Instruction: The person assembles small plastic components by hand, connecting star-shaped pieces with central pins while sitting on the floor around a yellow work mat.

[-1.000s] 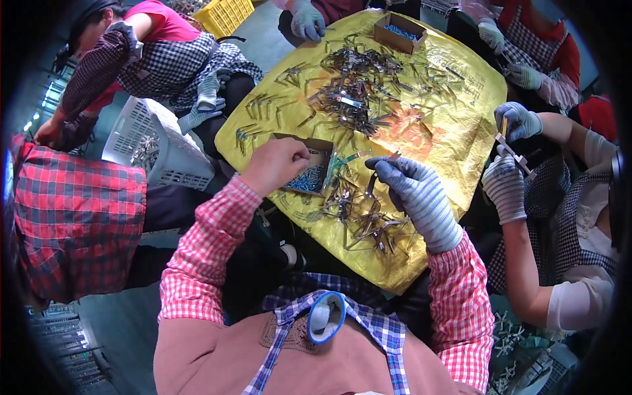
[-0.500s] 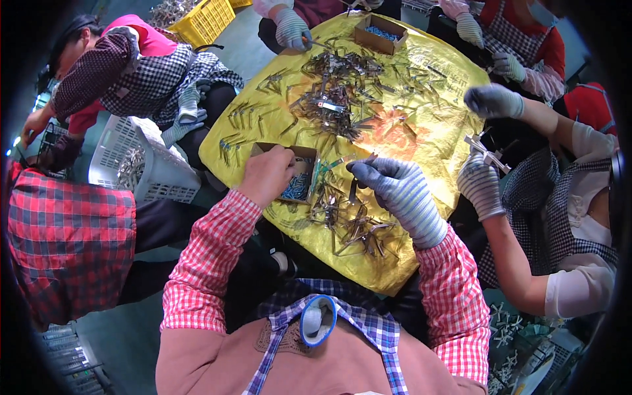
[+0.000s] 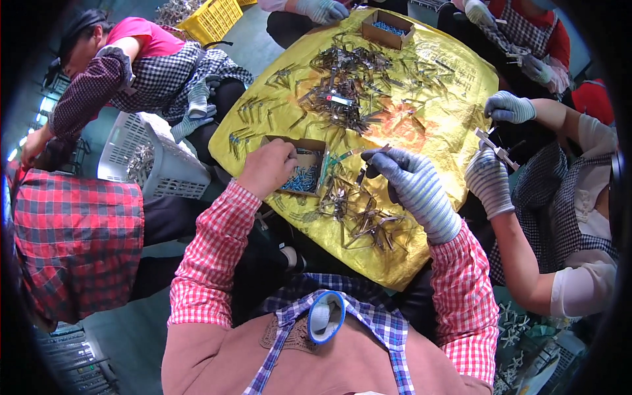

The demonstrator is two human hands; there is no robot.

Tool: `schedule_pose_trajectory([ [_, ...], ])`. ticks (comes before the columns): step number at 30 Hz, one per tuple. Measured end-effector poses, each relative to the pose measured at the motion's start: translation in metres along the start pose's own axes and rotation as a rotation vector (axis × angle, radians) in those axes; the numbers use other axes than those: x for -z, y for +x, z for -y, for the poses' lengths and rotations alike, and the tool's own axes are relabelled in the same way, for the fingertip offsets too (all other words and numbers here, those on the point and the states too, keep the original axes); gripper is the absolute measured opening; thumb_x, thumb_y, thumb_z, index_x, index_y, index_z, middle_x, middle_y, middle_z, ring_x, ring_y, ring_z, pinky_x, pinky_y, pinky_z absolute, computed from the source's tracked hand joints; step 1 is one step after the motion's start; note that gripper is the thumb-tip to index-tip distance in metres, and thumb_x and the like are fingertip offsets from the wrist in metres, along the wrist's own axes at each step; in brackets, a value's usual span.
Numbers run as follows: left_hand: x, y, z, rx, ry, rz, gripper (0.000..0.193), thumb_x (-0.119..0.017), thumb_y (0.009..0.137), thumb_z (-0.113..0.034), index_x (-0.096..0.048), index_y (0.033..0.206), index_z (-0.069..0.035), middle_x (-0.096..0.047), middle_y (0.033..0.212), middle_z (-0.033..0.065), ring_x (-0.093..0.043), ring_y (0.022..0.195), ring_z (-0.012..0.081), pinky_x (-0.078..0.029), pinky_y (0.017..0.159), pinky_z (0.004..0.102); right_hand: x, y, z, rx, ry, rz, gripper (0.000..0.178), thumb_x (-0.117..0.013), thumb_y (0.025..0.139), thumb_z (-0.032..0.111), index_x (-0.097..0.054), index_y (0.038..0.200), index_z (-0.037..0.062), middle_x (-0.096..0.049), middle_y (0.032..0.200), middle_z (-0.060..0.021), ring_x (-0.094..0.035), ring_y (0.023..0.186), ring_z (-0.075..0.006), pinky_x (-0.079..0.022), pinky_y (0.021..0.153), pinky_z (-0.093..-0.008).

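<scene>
Currently, a thin, dark metal piece [image 3: 361, 175] is grasped between the thumb and fingers of the striped-gloved right hand [image 3: 418, 187], above the near part of the yellow-sheeted bench [image 3: 405, 271]. The bare left hand [image 3: 266, 166] is held with curled fingers over an open brown cardboard box [image 3: 315, 145] by the bench's near left edge; whether anything is pinched there cannot be made out. Small blue pieces [image 3: 304, 179] are contained in the box. Bent metal strips [image 3: 375, 227] are scattered toward the near corner, and a larger dark metal pile [image 3: 345, 108] is spread across the middle. Beside the right edge, a pale metal bracket [image 3: 495, 149] is held by a co-worker's gloved hands [image 3: 488, 178].
</scene>
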State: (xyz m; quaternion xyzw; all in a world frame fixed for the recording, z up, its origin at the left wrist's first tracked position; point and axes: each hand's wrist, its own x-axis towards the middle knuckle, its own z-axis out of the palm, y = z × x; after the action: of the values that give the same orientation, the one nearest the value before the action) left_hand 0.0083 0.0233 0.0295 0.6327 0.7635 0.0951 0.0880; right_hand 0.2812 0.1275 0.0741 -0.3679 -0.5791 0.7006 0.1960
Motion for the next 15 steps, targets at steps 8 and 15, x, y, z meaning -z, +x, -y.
schedule_pose_trajectory([
  [8, -0.002, 0.001, -0.009, -0.027, 0.045, 0.051, 0.016, -0.064, 0.083, -0.02, -0.066, 0.09, -0.006, -0.061, 0.09, 0.0121, -0.064, 0.088, 0.0331, -0.05, 0.075, 0.0454, -0.006, -0.001, 0.003, 0.019, -0.013, -0.138, 0.023, -0.073, 0.089, 0.024, -0.072, 0.095, 0.0012, -0.064, 0.072, 0.0045, -0.046, 0.059, -0.0011, -0.038, 0.052, -0.0199],
  [15, 0.003, 0.002, -0.003, 0.029, -0.034, 0.166, 0.015, -0.066, 0.08, -0.018, -0.064, 0.09, -0.007, -0.061, 0.09, 0.0119, -0.064, 0.087, 0.0329, -0.05, 0.074, 0.0449, -0.001, 0.0, -0.001, 0.104, -0.03, -0.138, 0.021, -0.076, 0.085, 0.021, -0.072, 0.091, 0.0018, -0.064, 0.073, 0.0037, -0.05, 0.064, -0.0021, -0.042, 0.057, -0.021],
])
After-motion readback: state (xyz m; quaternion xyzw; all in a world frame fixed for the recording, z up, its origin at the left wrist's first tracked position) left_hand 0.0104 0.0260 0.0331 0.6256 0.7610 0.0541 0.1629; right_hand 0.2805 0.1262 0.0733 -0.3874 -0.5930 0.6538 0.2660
